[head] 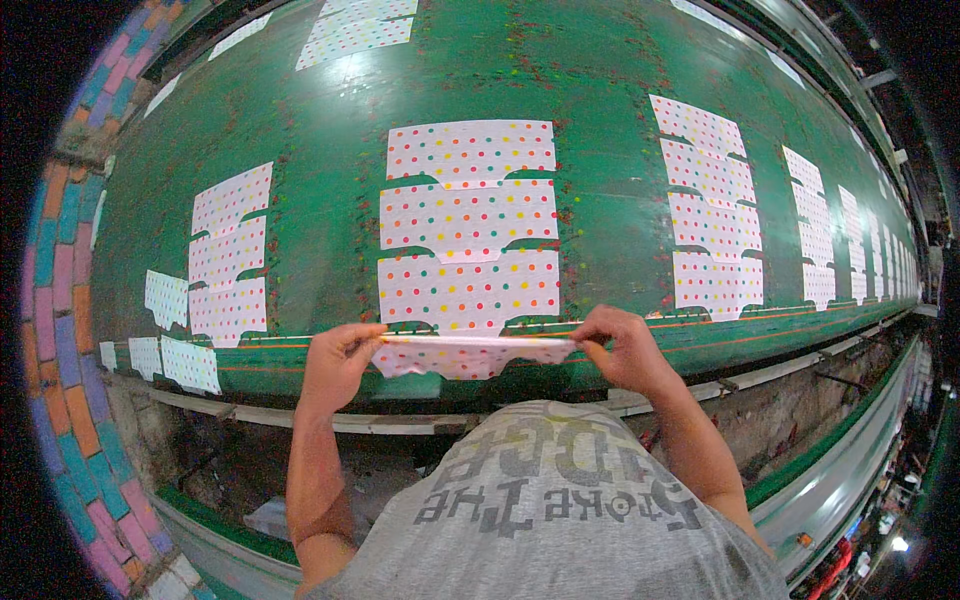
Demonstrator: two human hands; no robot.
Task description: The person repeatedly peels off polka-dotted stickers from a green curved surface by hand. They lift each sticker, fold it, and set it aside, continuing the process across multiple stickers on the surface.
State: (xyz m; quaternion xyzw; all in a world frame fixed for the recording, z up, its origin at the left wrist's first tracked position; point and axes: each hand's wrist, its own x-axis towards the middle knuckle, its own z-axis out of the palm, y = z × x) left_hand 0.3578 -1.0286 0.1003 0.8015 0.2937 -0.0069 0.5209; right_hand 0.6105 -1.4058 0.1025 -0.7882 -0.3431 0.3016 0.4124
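Observation:
My left hand (339, 361) pinches the left upper corner of a white polka-dot fabric piece (469, 358) near the front edge of a long green table (322, 202). At its right upper corner, my right hand (619, 349) grips the same piece, so its top edge is stretched straight between both hands and the rest hangs down. Just beyond it, a column of similar cut pieces (469, 285) lies flat, one above another. More such columns lie to the left (229, 255) and to the right (716, 217).
Smaller dotted pieces (189, 364) lie at the table's front left. A pale rail (352, 422) runs below the front edge. Painted bricks (71, 337) form a wall at far left. Another long table (832, 465) stands at lower right. Further dotted fabric (358, 30) lies at the far side.

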